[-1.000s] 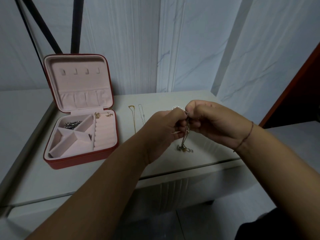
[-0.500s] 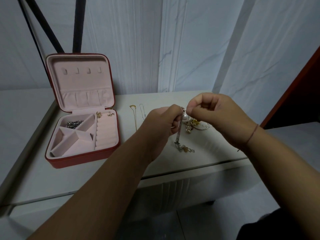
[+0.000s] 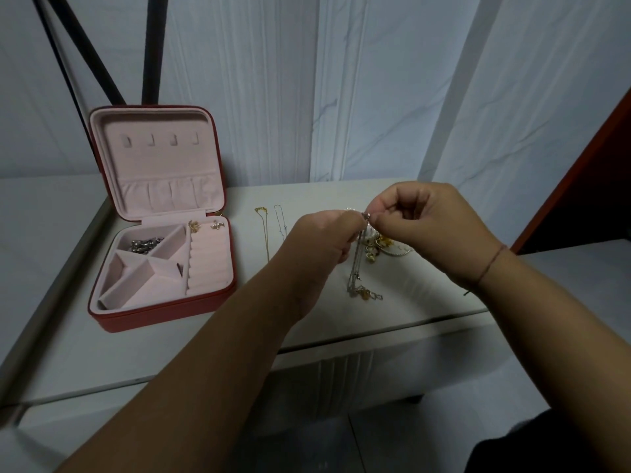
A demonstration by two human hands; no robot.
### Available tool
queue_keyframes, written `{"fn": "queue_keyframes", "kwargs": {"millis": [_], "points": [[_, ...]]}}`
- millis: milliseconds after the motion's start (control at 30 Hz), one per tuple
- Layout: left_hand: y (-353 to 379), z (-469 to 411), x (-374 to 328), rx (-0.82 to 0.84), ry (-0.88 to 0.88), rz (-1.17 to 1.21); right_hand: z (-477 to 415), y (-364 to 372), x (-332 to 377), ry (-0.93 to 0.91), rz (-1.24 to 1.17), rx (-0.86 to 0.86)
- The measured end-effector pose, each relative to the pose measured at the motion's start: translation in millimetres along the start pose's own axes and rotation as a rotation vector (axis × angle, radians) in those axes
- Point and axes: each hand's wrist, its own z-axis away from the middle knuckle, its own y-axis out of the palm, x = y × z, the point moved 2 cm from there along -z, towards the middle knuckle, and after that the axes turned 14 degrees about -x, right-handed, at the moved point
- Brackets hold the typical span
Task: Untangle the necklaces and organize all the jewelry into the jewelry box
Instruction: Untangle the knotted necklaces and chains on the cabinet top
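A tangled bunch of thin necklaces (image 3: 356, 268) hangs above the white tabletop, its pendants touching the surface. My left hand (image 3: 321, 244) and my right hand (image 3: 423, 230) both pinch its top end, fingertips almost meeting. Behind the hands lies a small heap of gold and pearl jewelry (image 3: 382, 245). A gold necklace (image 3: 264, 230) and a silver necklace (image 3: 280, 220) lie stretched out straight between the hands and the box. The open red jewelry box (image 3: 164, 312) with pink lining stands at the left. It holds a silver chain (image 3: 145, 244) and two small earrings (image 3: 205, 226).
The white table (image 3: 170, 353) ends in a front edge just below my forearms. A grey marbled wall rises right behind it. Black metal rods (image 3: 150, 46) lean behind the box lid. A dark red panel (image 3: 580, 186) stands at the far right.
My hands have lifted the tangled necklaces higher and drawn slightly apart at the top. The heap of jewelry behind them, hidden a second ago, now shows.
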Motion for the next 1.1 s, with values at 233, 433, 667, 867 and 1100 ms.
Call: {"fn": "queue_keyframes", "kwargs": {"millis": [233, 433, 667, 867, 1100], "points": [[-2.5, -4.6, 2.4, -0.005, -0.103, 0.097, -0.5, -1.3, -1.1, 0.114, -0.143, -0.003], [-2.6, -2.9, 1.5, 0.027, -0.023, 0.043, 0.6, 1.1, -0.4, 0.090, -0.147, 0.037], [-1.6, -2.7, 2.9, 0.025, 0.008, 0.002, 1.0, 1.4, -0.7, 0.071, -0.085, 0.013], [7.8, -0.1, 8.8, 0.065, -0.276, 0.298, 0.4, 8.1, -2.3, 0.083, -0.077, -0.047], [8.8, -0.4, 10.1, -0.033, -0.233, 0.197, -1.9, 8.3, -3.3, -0.042, 0.156, -0.067]]}}
